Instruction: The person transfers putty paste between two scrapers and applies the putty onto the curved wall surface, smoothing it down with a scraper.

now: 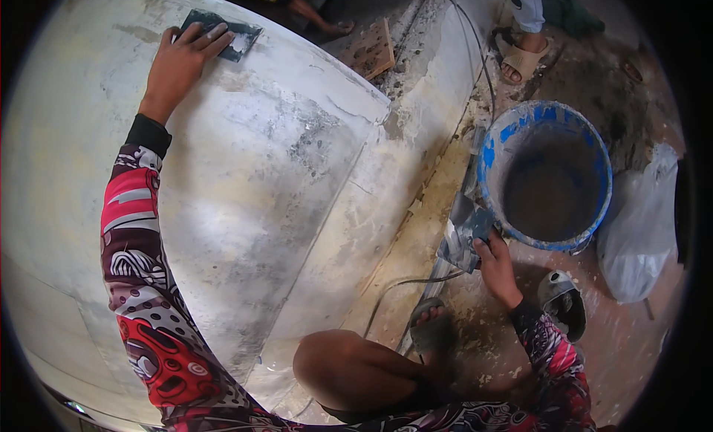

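Observation:
My left hand (178, 68) is raised at the upper left, its fingers over a dark rectangular putty spreader (241, 44) with a whitish smear. That spreader lies against a patchy white and grey wall (230, 157). Lower right, my right hand (496, 268) grips a second putty spreader (459, 231), a flat metallic-looking blade with a dark grip and grey residue. This blade is held beside a blue bucket (546, 242), whose rim and inner wall are caked with grey material. The bucket's bottom is in shadow, so its contents are hard to make out.
A cable (483, 53) runs along the wall's base. Right of the bucket lies a white plastic bag (639, 231); a grey, hollow rounded object (562, 302) sits below it. Another person's sandalled foot (523, 60) is behind the bucket. A brownish board (375, 49) leans at the top.

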The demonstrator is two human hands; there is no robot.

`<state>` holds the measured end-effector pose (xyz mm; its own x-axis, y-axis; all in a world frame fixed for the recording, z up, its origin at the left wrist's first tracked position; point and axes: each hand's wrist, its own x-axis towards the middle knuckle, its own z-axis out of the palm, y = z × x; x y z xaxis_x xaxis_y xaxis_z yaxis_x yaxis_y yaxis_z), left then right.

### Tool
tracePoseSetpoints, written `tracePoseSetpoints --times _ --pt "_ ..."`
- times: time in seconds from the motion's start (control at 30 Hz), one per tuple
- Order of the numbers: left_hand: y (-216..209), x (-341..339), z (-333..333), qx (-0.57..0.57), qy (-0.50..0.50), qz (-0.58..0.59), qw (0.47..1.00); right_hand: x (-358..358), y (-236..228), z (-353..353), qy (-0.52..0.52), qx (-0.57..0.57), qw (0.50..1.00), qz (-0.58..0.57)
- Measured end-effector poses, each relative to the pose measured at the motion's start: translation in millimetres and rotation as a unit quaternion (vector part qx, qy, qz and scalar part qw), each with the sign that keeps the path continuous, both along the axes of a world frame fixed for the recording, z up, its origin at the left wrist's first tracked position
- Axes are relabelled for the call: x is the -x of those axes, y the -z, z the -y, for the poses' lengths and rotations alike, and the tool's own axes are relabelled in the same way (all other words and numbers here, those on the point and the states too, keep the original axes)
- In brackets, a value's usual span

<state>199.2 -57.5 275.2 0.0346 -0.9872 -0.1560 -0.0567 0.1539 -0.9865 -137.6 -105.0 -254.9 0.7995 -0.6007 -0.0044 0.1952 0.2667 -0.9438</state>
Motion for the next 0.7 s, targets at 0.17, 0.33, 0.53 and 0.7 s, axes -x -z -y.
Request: tracePoseSetpoints --times 0.17,0.33,0.53,0.7 --pt "4.1 5.3 -21.4 -0.001 -0.037 0.024 0.999 -4.0 -1.0 -7.1 -0.002 -0.043 0.999 0.024" --pt "2.7 26.6 -23.6 -0.012 -0.047 -0.005 0.999 -2.3 -1.5 -4.5 -0.004 -0.021 1.000 0.022" --pt "-1.8 36.6 8.4 0.051 0.022 -0.070 0.996 -2.2 -0.7 -5.9 0.004 -0.020 0.999 0.025" --pt "9.0 27.5 39.8 0.000 -0.003 -0.041 0.999 -1.6 4.8 -7.0 0.001 -0.018 1.000 0.013"
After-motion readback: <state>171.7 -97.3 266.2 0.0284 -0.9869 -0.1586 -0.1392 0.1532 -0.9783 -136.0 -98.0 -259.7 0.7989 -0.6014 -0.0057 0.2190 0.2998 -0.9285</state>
